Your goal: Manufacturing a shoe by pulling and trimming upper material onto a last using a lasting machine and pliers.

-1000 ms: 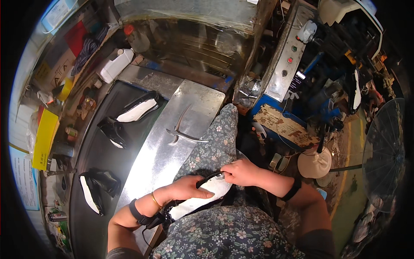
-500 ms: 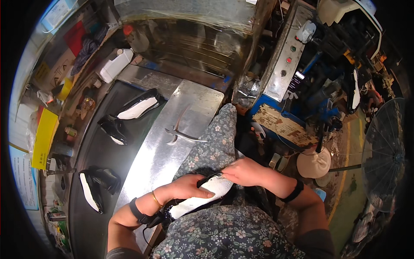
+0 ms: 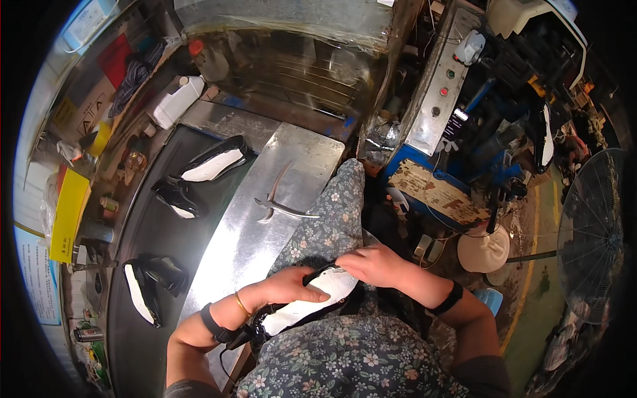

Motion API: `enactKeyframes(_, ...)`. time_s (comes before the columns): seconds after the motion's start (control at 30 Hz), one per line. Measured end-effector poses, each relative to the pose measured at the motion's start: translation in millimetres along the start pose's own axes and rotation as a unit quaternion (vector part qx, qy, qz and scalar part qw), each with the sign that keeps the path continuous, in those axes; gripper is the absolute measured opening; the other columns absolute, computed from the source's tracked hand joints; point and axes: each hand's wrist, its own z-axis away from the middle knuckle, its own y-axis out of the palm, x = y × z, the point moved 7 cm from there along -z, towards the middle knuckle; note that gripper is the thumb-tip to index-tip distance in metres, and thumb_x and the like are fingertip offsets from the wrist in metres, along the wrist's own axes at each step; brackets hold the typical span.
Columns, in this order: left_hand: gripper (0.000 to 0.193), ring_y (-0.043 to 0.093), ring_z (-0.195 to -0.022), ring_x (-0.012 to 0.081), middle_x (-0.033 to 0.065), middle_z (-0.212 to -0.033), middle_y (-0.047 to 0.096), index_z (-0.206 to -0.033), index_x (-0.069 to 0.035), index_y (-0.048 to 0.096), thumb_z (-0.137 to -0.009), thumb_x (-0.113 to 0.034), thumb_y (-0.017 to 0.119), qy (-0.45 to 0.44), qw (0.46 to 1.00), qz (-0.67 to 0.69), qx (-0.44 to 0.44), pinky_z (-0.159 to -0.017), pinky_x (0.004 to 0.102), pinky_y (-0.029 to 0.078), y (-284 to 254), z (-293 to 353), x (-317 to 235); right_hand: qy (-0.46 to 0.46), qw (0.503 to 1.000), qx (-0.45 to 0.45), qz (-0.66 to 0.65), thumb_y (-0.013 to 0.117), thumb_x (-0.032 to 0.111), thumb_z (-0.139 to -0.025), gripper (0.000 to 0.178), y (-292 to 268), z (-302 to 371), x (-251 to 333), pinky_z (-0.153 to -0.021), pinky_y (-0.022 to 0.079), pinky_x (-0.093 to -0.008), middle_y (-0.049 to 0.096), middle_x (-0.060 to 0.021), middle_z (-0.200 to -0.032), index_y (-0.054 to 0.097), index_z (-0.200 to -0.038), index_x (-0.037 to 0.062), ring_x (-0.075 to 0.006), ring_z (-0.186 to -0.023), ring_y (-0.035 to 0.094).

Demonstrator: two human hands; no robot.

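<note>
A black shoe (image 3: pixel 312 306) lies across my lap with its white underside facing up. My left hand (image 3: pixel 289 286) is wrapped round its far side, the thumb pressed on the white sole. At the end of the shoe farther right, my right hand (image 3: pixel 373 265) pinches the black rim; its fingertips are partly hidden. Lasting pincers (image 3: pixel 271 204) lie with their handles spread on the shiny metal plate (image 3: pixel 229 249), beyond my left hand. A flowered cloth (image 3: pixel 325 205) covers my leg beside the plate.
Several black shoes with white bottoms (image 3: pixel 213 164) lie on the dark belt (image 3: pixel 199 249) at left. A white jug (image 3: pixel 178 103) stands behind them. To the right are a machine with a button panel (image 3: pixel 438 99), a pale round container (image 3: pixel 483 251) and a large fan (image 3: pixel 590 235).
My right hand has shifted slightly left along the shoe's rim. Both hands keep hold of the shoe, and the pincers lie where they were.
</note>
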Motion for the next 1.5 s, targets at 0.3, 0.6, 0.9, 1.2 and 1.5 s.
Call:
enactKeyframes(0.3,0.063,0.06,-0.097,0.017,0.0101,-0.105,0.067,-0.122,0.001,0.06,-0.079,-0.041,0.079,0.006,1.0,-0.027,-0.003,-0.087,0.0307,0.047,1.8,-2.6,-1.1,-0.106,0.992,-0.002,0.068,0.059,0.013,-0.081,0.014,-10.0,-3.1,31.2,-0.068,0.055,-0.036,0.066,-0.0062,-0.099,0.065,-0.092,0.0085,-0.0253,-0.082,0.067)
enactKeyframes(0.6,0.072,0.064,-0.098,0.0335,0.0227,-0.103,0.067,-0.116,0.004,0.061,-0.076,-0.055,0.073,0.043,0.988,-0.144,-0.024,-0.085,0.0381,0.048,3.1,-1.0,-15.3,-0.036,0.984,0.139,0.103,0.057,0.012,-0.081,0.006,10.2,-9.5,23.4,-0.067,0.054,-0.0416,0.064,-0.0096,-0.082,0.06,-0.081,0.007,-0.0293,-0.078,0.067)
enactKeyframes(0.9,0.072,0.065,-0.096,0.032,0.0221,-0.102,0.068,-0.115,0.004,0.061,-0.075,-0.055,0.074,0.034,0.987,-0.152,-0.023,-0.083,0.0376,0.049,4.9,-5.6,-9.4,-0.056,0.991,0.101,0.067,0.059,0.011,-0.077,0.007,3.5,-10.9,29.2,-0.063,0.054,-0.0405,0.063,-0.0106,-0.079,0.061,-0.078,0.0045,-0.0284,-0.075,0.067)
enactKeyframes(1.2,0.071,0.062,-0.102,0.0232,0.016,-0.112,0.066,-0.127,0.005,0.055,-0.079,-0.043,0.076,0.03,0.996,-0.036,-0.075,-0.091,0.0338,0.047,-7.7,10.6,4.8,-0.139,0.986,-0.04,0.086,0.061,0.01,-0.077,0.009,3.8,-33.6,33.5,-0.064,0.053,-0.0374,0.063,-0.0098,-0.085,0.062,-0.085,0.0049,-0.0264,-0.078,0.065)
enactKeyframes(1.5,0.048,0.06,-0.094,0.0089,0.0063,-0.108,0.065,-0.124,0.004,0.055,-0.093,-0.03,0.068,0.063,0.873,0.416,-0.246,-0.079,0.0231,0.05,-28.8,67.3,60.9,0.023,0.984,-0.027,0.177,0.071,0.036,-0.083,0.039,81.9,-173.7,-32.7,-0.083,0.048,-0.0428,0.056,-0.0146,-0.107,0.062,-0.099,0.0015,-0.0324,-0.099,0.06)
